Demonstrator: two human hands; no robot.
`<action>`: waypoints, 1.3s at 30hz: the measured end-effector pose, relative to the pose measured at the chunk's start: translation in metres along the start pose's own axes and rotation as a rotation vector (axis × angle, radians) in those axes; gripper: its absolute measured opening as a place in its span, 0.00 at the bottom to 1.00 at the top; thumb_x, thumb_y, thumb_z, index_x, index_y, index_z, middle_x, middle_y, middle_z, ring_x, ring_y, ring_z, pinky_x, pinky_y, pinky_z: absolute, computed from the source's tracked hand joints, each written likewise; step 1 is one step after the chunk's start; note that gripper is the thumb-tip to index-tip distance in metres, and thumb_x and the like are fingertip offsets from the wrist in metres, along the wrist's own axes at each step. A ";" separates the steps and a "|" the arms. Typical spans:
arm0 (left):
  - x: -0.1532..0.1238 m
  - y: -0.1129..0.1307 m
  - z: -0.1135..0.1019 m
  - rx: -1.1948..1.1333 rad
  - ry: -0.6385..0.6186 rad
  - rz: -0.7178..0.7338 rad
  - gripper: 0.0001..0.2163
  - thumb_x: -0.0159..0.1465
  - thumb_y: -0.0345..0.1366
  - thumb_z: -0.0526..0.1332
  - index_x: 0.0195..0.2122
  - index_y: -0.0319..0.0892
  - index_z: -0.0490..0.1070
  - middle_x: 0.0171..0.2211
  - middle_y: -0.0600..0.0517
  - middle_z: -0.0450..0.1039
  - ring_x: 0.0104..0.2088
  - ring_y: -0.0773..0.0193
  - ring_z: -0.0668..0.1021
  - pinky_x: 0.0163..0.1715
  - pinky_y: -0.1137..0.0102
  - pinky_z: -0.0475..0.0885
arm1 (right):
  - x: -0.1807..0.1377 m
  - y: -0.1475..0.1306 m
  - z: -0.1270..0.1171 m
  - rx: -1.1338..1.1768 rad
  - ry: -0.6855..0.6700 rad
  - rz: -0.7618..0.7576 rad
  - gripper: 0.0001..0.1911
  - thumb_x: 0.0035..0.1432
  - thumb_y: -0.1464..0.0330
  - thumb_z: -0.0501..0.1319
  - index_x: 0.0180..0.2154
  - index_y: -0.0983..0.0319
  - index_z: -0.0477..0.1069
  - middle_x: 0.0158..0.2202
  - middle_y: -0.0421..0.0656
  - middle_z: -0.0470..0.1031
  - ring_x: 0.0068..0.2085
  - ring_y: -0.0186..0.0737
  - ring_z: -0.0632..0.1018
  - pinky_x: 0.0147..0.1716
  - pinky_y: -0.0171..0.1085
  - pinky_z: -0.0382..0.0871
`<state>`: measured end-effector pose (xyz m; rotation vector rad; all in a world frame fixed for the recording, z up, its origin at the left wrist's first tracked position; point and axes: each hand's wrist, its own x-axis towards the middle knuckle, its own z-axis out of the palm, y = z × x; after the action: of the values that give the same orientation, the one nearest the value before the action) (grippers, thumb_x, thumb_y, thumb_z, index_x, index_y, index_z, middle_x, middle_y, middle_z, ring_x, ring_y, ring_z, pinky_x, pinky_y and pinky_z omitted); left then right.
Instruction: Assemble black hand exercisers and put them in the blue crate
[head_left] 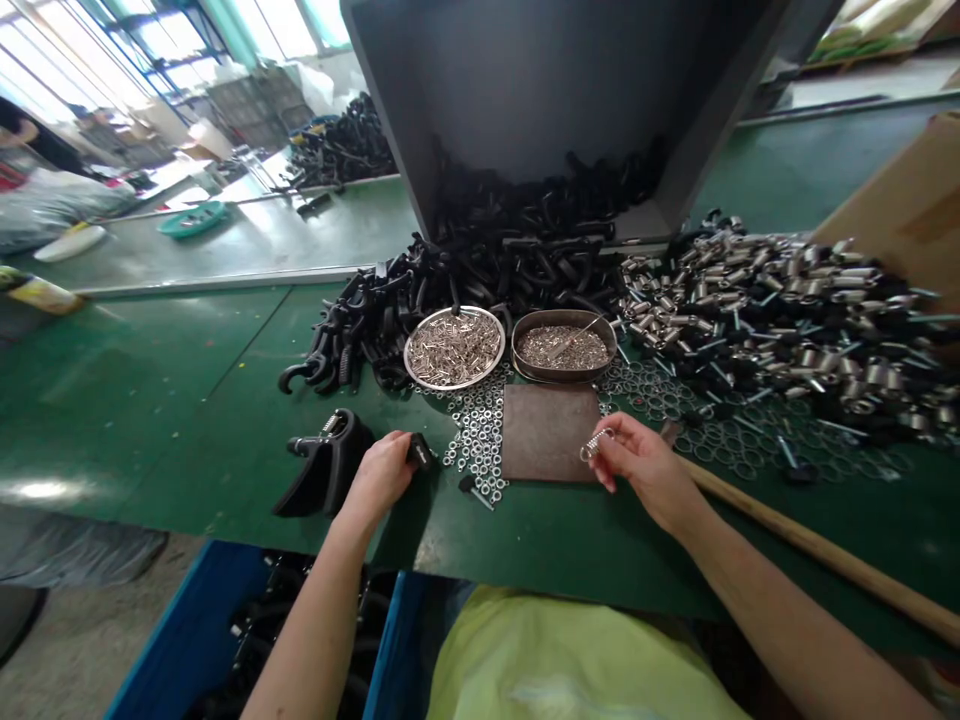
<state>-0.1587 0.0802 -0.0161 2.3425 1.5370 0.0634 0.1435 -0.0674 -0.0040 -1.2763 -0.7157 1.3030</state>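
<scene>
My left hand (pixel 384 472) is closed around a small black plastic part (pixel 422 453) on the green table, just right of a black handle assembly (pixel 324 462). My right hand (pixel 637 462) pinches a small silver spring-like metal piece (pixel 595 446) over the right edge of a dark brown square plate (pixel 550 432). Loose silver washers (pixel 480 435) lie between my hands. Behind them stand a round tray of silver pins (pixel 454 347) and a dark bowl of small metal bits (pixel 564 346).
A pile of black handles (pixel 480 270) spills from a grey chute (pixel 540 100). Black-and-silver parts (pixel 787 310) heap at right beside a cardboard box (pixel 907 200). A wooden stick (pixel 825 550) lies at right. A blue bin (pixel 202 640) holds finished black parts below the table edge.
</scene>
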 end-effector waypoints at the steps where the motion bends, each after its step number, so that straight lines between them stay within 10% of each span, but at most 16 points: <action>1: -0.002 0.005 -0.001 -0.098 0.041 -0.036 0.03 0.55 0.29 0.58 0.26 0.40 0.71 0.30 0.48 0.73 0.33 0.60 0.75 0.34 0.69 0.66 | -0.001 0.001 0.000 -0.016 0.012 -0.006 0.16 0.51 0.58 0.65 0.31 0.60 0.62 0.21 0.35 0.69 0.19 0.27 0.67 0.16 0.28 0.58; 8: -0.023 0.088 0.010 -1.450 0.021 -0.272 0.14 0.47 0.37 0.70 0.33 0.38 0.74 0.25 0.53 0.73 0.25 0.67 0.75 0.30 0.71 0.70 | -0.011 -0.004 0.021 -0.034 -0.068 0.042 0.14 0.53 0.58 0.64 0.32 0.60 0.65 0.15 0.32 0.63 0.15 0.25 0.60 0.13 0.26 0.49; 13: -0.030 0.137 0.023 -1.844 -0.127 -0.342 0.12 0.43 0.30 0.72 0.27 0.39 0.70 0.30 0.53 0.76 0.30 0.66 0.78 0.35 0.70 0.72 | -0.018 -0.004 0.039 0.037 -0.208 0.098 0.16 0.49 0.62 0.66 0.37 0.60 0.65 0.22 0.36 0.71 0.17 0.27 0.66 0.15 0.29 0.57; 33: -0.040 0.143 0.042 -1.791 -0.058 -0.216 0.10 0.47 0.31 0.70 0.30 0.40 0.71 0.26 0.56 0.73 0.28 0.68 0.75 0.35 0.72 0.69 | -0.008 0.005 0.045 0.096 -0.135 0.063 0.14 0.52 0.61 0.64 0.38 0.60 0.65 0.25 0.36 0.70 0.21 0.29 0.69 0.16 0.30 0.61; 39: -0.037 0.140 0.041 -1.295 0.058 -0.099 0.08 0.51 0.37 0.68 0.30 0.41 0.73 0.28 0.54 0.73 0.30 0.67 0.74 0.33 0.72 0.68 | -0.001 0.001 0.035 -0.172 -0.020 -0.100 0.11 0.52 0.64 0.64 0.38 0.59 0.70 0.38 0.43 0.76 0.39 0.39 0.76 0.38 0.39 0.71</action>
<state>-0.0416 -0.0135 -0.0077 1.2170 1.0576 0.8242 0.1107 -0.0592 0.0032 -1.3479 -0.9101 1.1942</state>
